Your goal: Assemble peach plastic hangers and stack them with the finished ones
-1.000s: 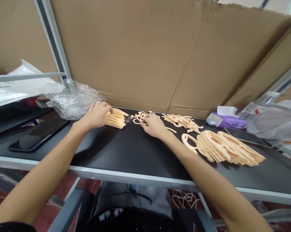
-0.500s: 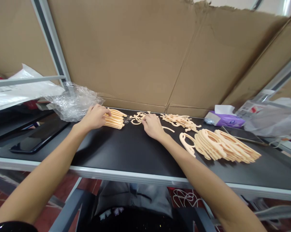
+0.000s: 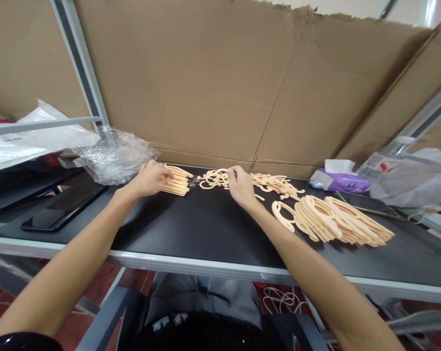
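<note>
The black tabletop (image 3: 191, 231) bears the left stack (image 3: 178, 183), long axis sideways.

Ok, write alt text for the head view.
The left hand is at a stack of pale cutouts on a black table, the right hand amid loose curly pieces. Larger cutouts and a purple tissue pack lie to the right.
</note>
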`<control>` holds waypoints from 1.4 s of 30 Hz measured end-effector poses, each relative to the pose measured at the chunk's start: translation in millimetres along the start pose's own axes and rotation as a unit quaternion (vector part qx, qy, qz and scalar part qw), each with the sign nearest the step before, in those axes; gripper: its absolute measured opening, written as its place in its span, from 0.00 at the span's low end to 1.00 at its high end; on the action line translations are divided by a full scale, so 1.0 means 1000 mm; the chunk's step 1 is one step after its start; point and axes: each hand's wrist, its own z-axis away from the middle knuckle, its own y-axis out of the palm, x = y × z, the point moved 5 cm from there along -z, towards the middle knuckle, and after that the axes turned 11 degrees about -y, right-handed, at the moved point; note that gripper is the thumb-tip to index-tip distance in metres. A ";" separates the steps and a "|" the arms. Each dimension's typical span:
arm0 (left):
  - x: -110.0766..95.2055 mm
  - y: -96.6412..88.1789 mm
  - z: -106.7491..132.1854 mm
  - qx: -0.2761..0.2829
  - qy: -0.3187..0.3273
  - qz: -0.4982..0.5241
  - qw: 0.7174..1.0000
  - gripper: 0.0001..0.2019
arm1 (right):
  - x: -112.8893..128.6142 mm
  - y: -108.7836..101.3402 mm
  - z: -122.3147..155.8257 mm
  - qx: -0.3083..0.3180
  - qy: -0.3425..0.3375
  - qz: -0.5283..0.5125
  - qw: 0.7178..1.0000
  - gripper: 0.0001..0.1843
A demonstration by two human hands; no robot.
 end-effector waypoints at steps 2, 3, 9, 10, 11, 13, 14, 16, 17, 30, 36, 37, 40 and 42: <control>0.001 0.001 -0.001 -0.001 -0.002 -0.003 1.000 0.18 | 0.000 0.001 0.000 0.002 -0.006 0.002 1.000 0.17; 0.002 0.001 -0.001 0.003 -0.005 -0.006 1.000 0.19 | 0.000 0.001 0.000 0.003 -0.007 0.002 1.000 0.17; 0.004 0.004 -0.002 0.023 -0.011 -0.022 0.999 0.23 | -0.001 0.003 0.000 0.011 -0.010 0.006 1.000 0.17; 0.005 0.004 -0.002 0.022 -0.007 -0.022 1.000 0.23 | -0.001 0.003 0.000 0.012 -0.011 0.006 1.000 0.17; 0.006 0.004 -0.003 0.021 -0.003 -0.021 1.000 0.22 | 0.000 0.002 0.000 0.012 -0.012 0.005 1.000 0.17; 0.007 0.005 -0.005 0.025 0.005 -0.016 1.000 0.21 | 0.001 0.002 0.000 0.012 -0.014 0.003 1.000 0.17; 0.008 0.006 -0.005 0.026 0.008 -0.012 1.000 0.20 | 0.001 0.002 0.000 0.013 -0.014 0.003 1.000 0.17; 0.009 0.006 -0.007 0.021 0.009 -0.003 1.000 0.18 | 0.001 0.002 0.000 0.013 -0.013 0.002 1.000 0.17; 0.009 0.006 -0.007 0.019 0.008 0.001 1.000 0.18 | 0.002 0.002 0.000 0.013 -0.014 0.002 1.000 0.17; -0.017 -0.027 0.011 -0.220 0.069 0.123 0.965 0.15 | 0.005 -0.001 -0.002 -0.025 -0.031 -0.030 0.999 0.17; -0.061 -0.029 0.032 -0.237 0.168 0.141 0.946 0.12 | 0.005 -0.002 -0.002 -0.031 -0.033 -0.029 0.999 0.17; -0.070 -0.025 0.036 -0.227 0.192 0.142 0.944 0.11 | 0.004 -0.002 -0.003 -0.033 -0.032 -0.029 0.999 0.17; -0.097 -0.013 0.049 -0.184 0.266 0.145 0.935 0.10 | 0.004 -0.005 -0.004 -0.044 -0.032 -0.033 0.998 0.16; -0.114 -0.004 0.059 -0.147 0.315 0.133 0.928 0.10 | 0.005 -0.008 -0.005 -0.058 -0.035 -0.037 0.997 0.16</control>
